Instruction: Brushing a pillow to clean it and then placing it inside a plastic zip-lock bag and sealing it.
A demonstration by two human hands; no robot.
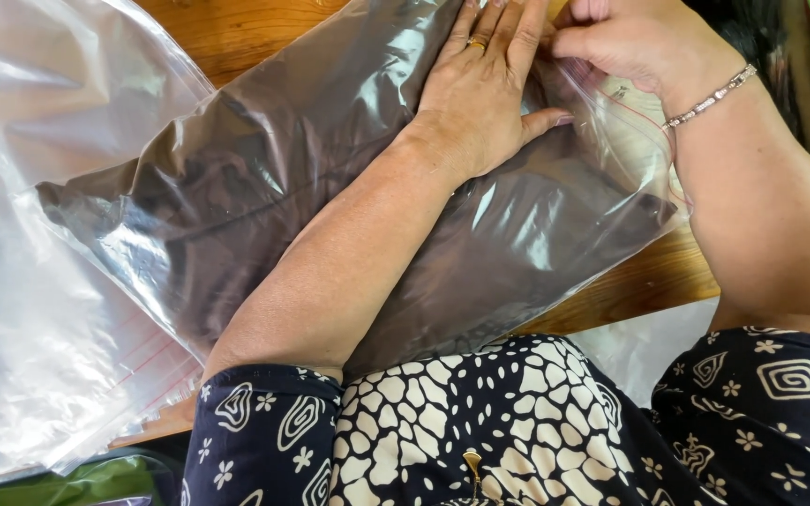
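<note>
The left hand (480, 89) lies flat, palm down, on the bag (330, 187), fingers together and stretched toward 12 o'clock, thumb splayed toward 3 o'clock; its grip is spread wide and clamps nothing, only pressing. A ring sits on one finger. Just beside it at 2 o'clock, the right hand (630, 42) has its fingertips pinched together on the bag's top edge by the red seal line, so that grip is closed on the bag; a bracelet (712, 96) circles the wrist.

The bag is clear plastic and holds a dark brown folded cloth that fills nearly all of it. It lies on the wooden tabletop (236, 33), its long axis running from 8 o'clock to 2 o'clock, mouth at the 2 o'clock end. The left forearm crosses over it from 6 o'clock. At 9 o'clock, partly under the bag, lie empty clear bags (39, 281).
</note>
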